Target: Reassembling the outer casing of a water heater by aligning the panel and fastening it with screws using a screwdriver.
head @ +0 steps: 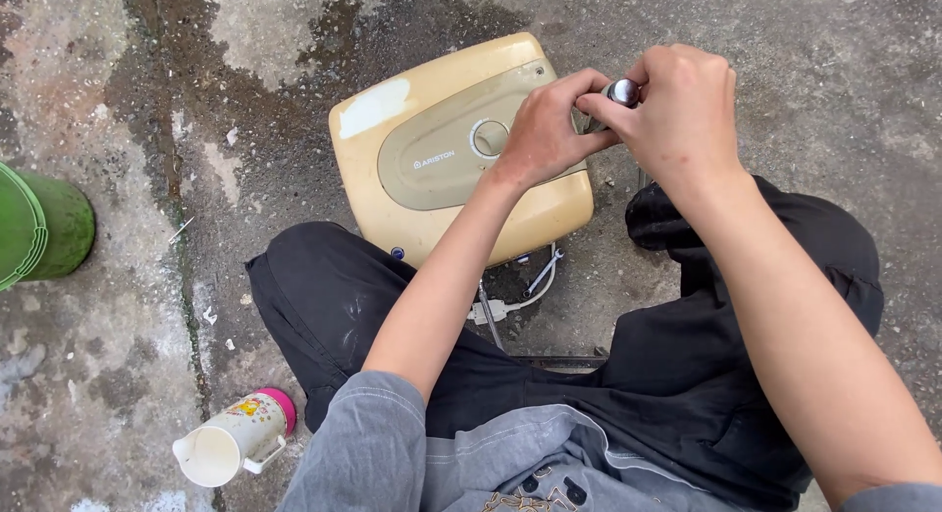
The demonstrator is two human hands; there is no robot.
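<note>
Head view: small metal fitting [622, 90], shiny and roundish, pinched between both hands above the right edge of the water heater [461, 149]. Left hand [545, 129] fingers closed on its near side, right hand [677, 105] fingers wrapped over its top and far side; both clamped on it. Most of the fitting is hidden by the fingers, so I cannot tell what it joins to.

Water heater is a cream box with a grey-green front panel and a round dial [490, 137], lying face up on the wet concrete floor [805, 41], just beyond the person's knees in black trousers [324, 296]. White cable [520, 298] and thin metal pipes come out under its near edge, between the legs.

Risk, as a judgement: grip is fingertips only on a smooth piece, and the floor looks damp, so the fitting could slip and drop or roll off. Twisting hard with the box unbraced could shift the heater. Loose cable near the wet patch is a snag and moisture hazard.

Containers: white plastic jug [231, 440] with pink base lies on its side at lower left, mouth toward camera, looks empty. Green bucket [44, 228] at left edge, only partly in view, contents not visible.
</note>
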